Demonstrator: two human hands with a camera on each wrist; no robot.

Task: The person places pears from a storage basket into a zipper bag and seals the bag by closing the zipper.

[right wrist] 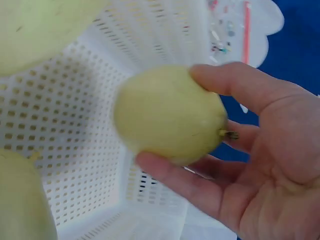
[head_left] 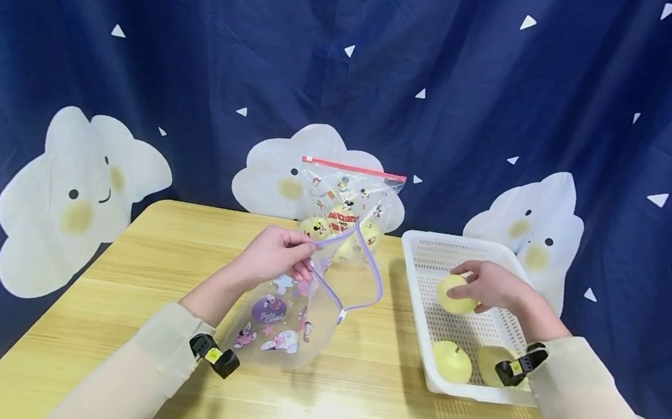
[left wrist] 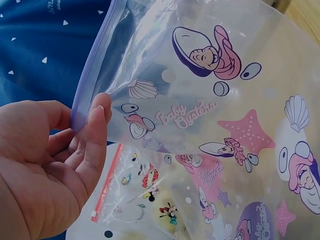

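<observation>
While left hand (head_left: 273,256) pinches empty purple-zip bag (head_left: 272,333) | right hand (head_left: 492,286) clamps pear (head_left: 454,296) | red-zip bag (head_left: 346,200) looks done | basket (head_left: 477,393): two left

I'm standing in what looks like a dressed-up corner, whether of a home or a studio I can't tell. Behind the wood-grain table (head_left: 133,297) hangs a navy curtain (head_left: 205,49) printed with white clouds (head_left: 82,201) and small triangles (head_left: 528,22), nursery-like. A white basket (head_left: 416,301) of yellow fruit (head_left: 452,362) on the table's right looks household.
</observation>
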